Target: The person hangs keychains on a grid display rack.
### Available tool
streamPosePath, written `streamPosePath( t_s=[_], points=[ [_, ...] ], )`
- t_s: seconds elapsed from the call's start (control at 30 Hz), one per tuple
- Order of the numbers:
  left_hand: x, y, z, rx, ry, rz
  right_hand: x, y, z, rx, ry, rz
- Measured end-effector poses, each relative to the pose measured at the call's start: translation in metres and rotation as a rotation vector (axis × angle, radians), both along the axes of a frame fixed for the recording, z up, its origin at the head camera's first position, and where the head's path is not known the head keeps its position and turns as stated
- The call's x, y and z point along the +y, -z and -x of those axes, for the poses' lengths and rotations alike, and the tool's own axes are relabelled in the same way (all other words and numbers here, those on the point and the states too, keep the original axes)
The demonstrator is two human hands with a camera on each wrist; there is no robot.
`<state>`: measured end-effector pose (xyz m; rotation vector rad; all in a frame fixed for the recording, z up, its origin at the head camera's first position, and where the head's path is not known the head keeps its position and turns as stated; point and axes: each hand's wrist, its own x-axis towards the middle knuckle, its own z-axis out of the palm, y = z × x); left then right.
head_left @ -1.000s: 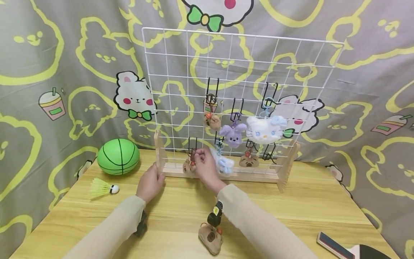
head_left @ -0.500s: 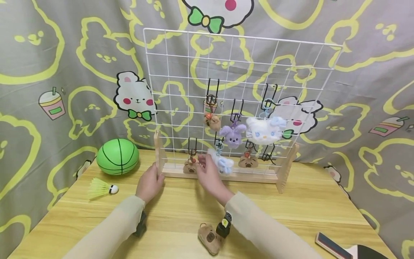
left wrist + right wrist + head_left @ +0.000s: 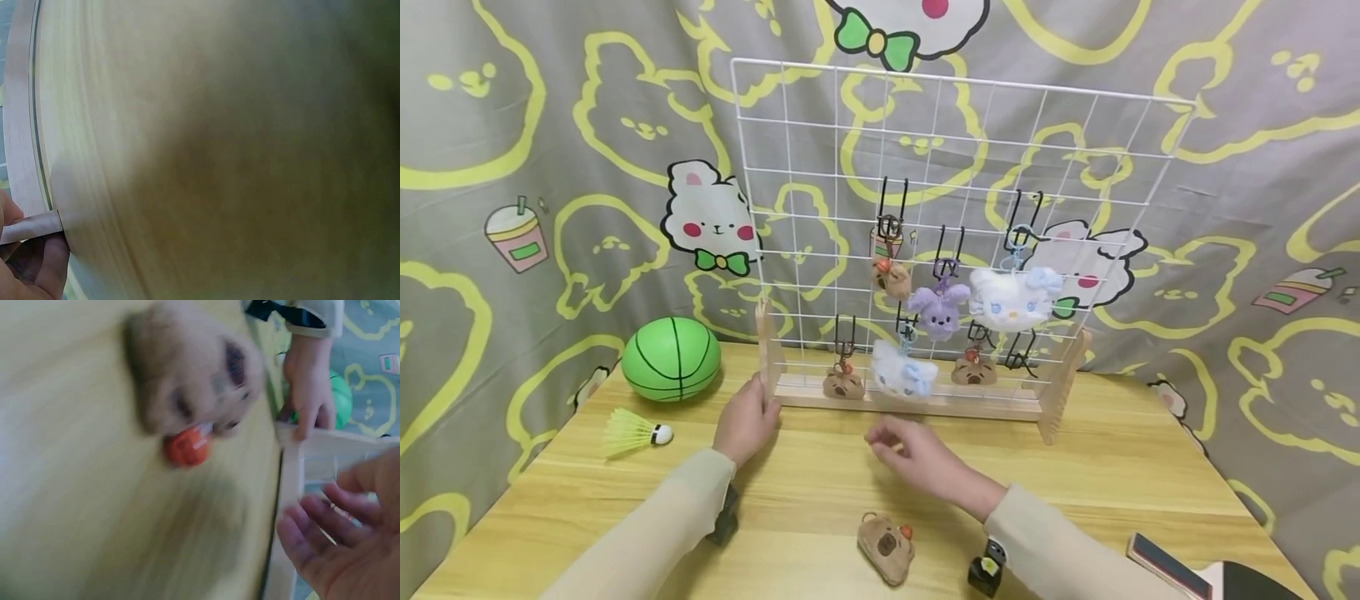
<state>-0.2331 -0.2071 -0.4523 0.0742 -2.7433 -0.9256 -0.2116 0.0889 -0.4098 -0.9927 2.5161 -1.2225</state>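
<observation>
My left hand (image 3: 747, 419) grips the wooden side stand (image 3: 766, 350) of the white wire grid rack (image 3: 962, 150); in the left wrist view, thumb and fingers (image 3: 53, 269) pinch its edge. My right hand (image 3: 925, 458) hovers over the table in front of the rack, holding nothing, fingers loosely bent. Below it lies a brown plush capybara keychain (image 3: 886, 548) with an orange ball, large in the right wrist view. On black hooks hang more capybara keychains (image 3: 844, 383), a purple plush keychain (image 3: 938, 312) and white cat plush keychains with blue bows (image 3: 904, 372).
A green ball (image 3: 672, 358) and a yellow shuttlecock (image 3: 636, 433) sit left of the rack. A table tennis paddle (image 3: 1217, 575) lies at the front right. A hook (image 3: 1021, 354) at the rack's lower right bears no keychain. A patterned curtain (image 3: 1225, 208) stands behind.
My right hand has let go of the lower-left capybara keychain, which hangs on its hook, and has drawn back toward me and to the right. My left hand stays on the stand.
</observation>
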Motion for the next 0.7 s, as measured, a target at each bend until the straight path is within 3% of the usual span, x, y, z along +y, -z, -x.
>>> streamPosePath(
  t_s=[0.2,0.43,0.57,0.7],
  points=[
    [0.0,0.0,0.0,0.008,0.002,0.006,0.019,0.014,-0.01,-0.156,-0.125,-0.12],
    [-0.001,0.003,0.003,0.014,0.002,-0.005,0.015,0.022,-0.019,-0.36,-0.188,-0.094],
    [-0.001,0.004,0.003,0.008,-0.001,-0.007,0.014,0.022,-0.02,-0.354,-0.21,-0.123],
    [-0.002,0.004,0.003,0.01,-0.004,-0.006,0.012,0.02,-0.019,-0.254,-0.238,-0.206]
  ],
)
